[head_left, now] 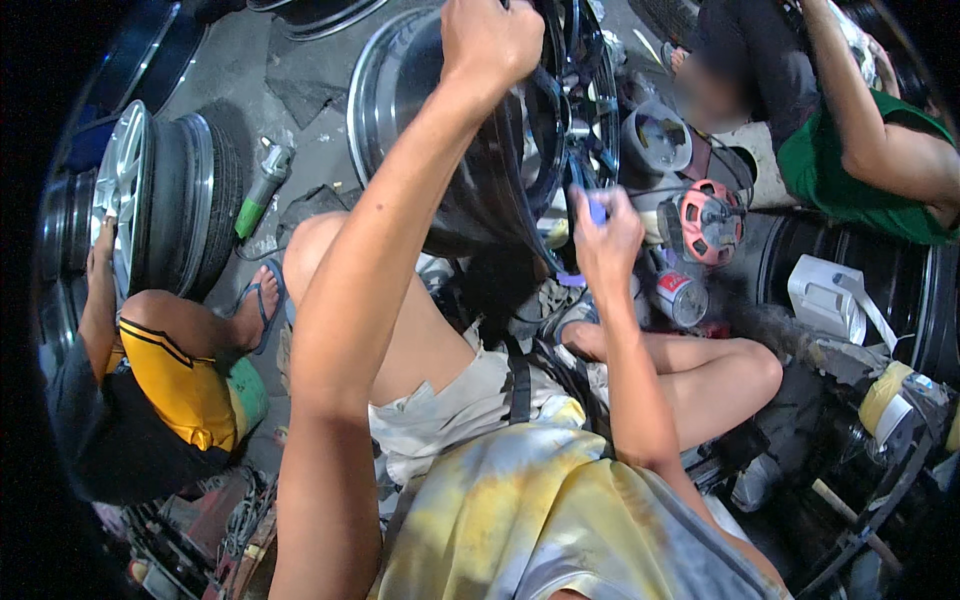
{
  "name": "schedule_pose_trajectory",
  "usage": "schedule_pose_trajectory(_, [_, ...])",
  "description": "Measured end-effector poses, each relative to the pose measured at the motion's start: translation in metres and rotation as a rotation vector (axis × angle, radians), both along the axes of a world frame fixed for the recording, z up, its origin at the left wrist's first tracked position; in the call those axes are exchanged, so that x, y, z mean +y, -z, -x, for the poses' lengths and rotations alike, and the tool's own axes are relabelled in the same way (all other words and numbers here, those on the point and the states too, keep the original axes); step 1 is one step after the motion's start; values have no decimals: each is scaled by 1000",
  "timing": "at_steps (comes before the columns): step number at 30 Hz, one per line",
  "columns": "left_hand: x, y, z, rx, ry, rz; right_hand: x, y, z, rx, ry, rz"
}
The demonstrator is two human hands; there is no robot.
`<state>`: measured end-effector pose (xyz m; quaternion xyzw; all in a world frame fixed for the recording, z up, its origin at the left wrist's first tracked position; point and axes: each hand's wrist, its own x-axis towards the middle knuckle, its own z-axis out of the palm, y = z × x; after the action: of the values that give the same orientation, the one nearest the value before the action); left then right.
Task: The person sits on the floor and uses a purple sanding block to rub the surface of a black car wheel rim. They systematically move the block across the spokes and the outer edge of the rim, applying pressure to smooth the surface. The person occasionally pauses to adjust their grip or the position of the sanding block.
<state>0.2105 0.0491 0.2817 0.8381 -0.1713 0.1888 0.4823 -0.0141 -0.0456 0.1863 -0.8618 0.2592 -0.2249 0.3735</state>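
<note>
A dark, glossy car wheel rim (475, 190) without a tyre stands on its edge in front of me, its spokes facing right. My left hand (490, 45) is closed on its upper edge; the fingertips are hidden behind the hand. At the lower part of the spoked face, my right hand (608, 235) pinches a small blue-purple piece (597, 211), slightly blurred. Whether that piece is a pad or a cloth I cannot tell. The right hand is close beside the rim's outer lip.
An angle grinder (266, 185) with a green handle lies on the floor to the left. Right of the rim are a bucket (657, 140), a red-and-black round device (710, 222), a can (682, 297) and a white container (828, 300). Co-workers sit left, by a silver wheel (125, 170), and right.
</note>
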Motion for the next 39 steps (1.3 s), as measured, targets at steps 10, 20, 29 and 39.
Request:
schedule_pose_trajectory(10, [-1, 1, 8, 19, -17, -10, 8, 0, 20, -46, -27, 19])
schedule_pose_trajectory(20, [4, 0, 11, 30, 32, 3, 5, -2, 18, -27, -65, 19])
schedule_pose_trajectory(29, [5, -9, 14, 52, 32, 3, 5, -9, 23, 56, -92, -4])
schedule_pose_trajectory(39, [8, -12, 16, 81, 102, -46, 6, -7, 14, 8, -67, -64])
